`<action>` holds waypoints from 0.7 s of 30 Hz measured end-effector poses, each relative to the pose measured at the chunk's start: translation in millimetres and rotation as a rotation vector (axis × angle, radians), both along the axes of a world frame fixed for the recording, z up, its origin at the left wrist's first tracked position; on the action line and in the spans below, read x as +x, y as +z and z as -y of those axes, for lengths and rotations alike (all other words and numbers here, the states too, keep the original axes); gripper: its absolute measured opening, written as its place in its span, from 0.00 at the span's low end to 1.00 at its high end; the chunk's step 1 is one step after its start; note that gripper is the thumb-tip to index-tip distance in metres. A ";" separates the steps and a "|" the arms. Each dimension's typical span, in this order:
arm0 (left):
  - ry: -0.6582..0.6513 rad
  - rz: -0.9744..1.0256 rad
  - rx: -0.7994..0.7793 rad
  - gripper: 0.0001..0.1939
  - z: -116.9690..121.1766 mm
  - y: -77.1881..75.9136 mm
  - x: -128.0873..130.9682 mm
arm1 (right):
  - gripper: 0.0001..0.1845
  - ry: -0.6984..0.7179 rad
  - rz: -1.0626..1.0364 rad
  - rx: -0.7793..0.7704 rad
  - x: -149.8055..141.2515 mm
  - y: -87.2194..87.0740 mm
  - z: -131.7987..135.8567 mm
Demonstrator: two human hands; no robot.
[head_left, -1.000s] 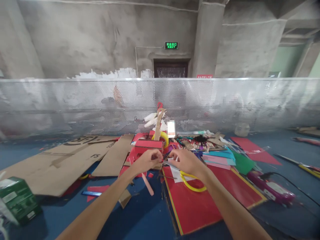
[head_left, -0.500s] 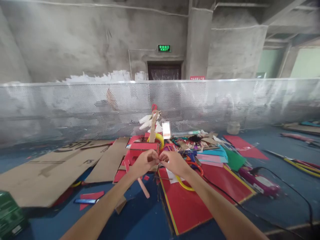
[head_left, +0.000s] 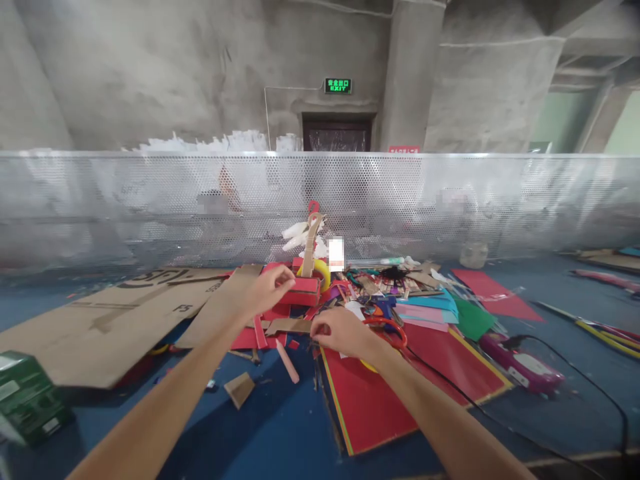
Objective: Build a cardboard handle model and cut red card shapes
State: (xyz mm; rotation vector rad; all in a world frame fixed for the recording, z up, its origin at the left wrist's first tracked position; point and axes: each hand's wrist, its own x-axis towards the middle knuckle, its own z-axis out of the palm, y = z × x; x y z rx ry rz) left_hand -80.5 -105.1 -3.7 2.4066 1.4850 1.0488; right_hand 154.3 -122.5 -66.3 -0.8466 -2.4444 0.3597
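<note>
My left hand (head_left: 267,290) reaches forward with its fingers curled onto the left end of a small red cardboard box model (head_left: 302,291) that carries an upright cardboard strip (head_left: 310,247). Lower and to the right, my right hand (head_left: 339,333) is closed in a pinch above the near corner of a large red sheet (head_left: 390,393); what it pinches is too small to name. Red-handled scissors (head_left: 387,328) and a yellow ring lie just behind that hand. A yellow tape roll (head_left: 323,272) sits behind the box.
Flat brown cardboard sheets (head_left: 120,320) cover the blue table at left. A green box (head_left: 27,397) stands at the near left. Coloured paper scraps (head_left: 430,307) pile up at right, beside a purple glue gun (head_left: 520,367) with a black cable. A perforated metal screen (head_left: 150,200) closes off the back.
My hands were pinched together at the red box; the left has since moved up onto the box and the right has dropped toward the red sheet. The camera has shifted slightly.
</note>
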 end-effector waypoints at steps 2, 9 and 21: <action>0.042 -0.155 -0.024 0.12 -17.3 14.0 -9.3 | 0.08 0.036 0.055 0.009 -3.4 -5.6 1.6; -0.082 -0.404 -0.238 0.22 -84.5 27.8 -19.2 | 0.10 0.194 0.184 0.057 -0.6 -10.3 3.9; -0.253 -0.544 -0.381 0.38 -117.7 13.5 -33.0 | 0.09 0.071 0.215 -0.006 39.1 47.2 23.4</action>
